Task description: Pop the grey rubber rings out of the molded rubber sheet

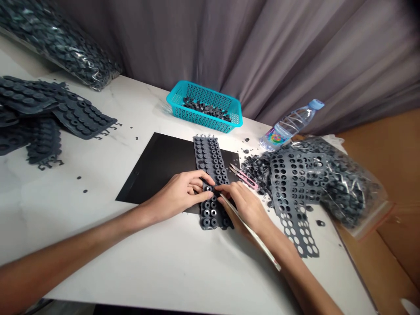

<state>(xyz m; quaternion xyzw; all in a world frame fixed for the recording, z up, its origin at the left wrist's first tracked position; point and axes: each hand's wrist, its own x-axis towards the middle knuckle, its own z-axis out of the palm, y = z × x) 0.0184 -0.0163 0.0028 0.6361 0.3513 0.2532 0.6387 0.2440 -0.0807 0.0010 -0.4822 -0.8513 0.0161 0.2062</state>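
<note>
A dark grey sheet of moulded rubber rings (205, 155) lies lengthwise across a black mat (157, 162). My left hand (185, 190) reaches in from the left, its thumb and fingers pinching a row of the rings near the middle of the sheet. From the other side, my right hand (244, 205) meets it, fingertips pressed together at the same spot. A long, thin, pale tool (259, 240) runs through my right hand and sticks out below it; its tip is hidden among the fingers. Pink-handled thread snips (244, 176) lie just beyond my right hand.
A turquoise basket (203, 121) of small dark pieces stands at the back. To the right are loose pieces (256, 168), a punched-out sheet (295, 210), a filled plastic bag (357, 188) and a bottle (292, 124). More rubber sheets (82, 116) and another bag (65, 43) sit left.
</note>
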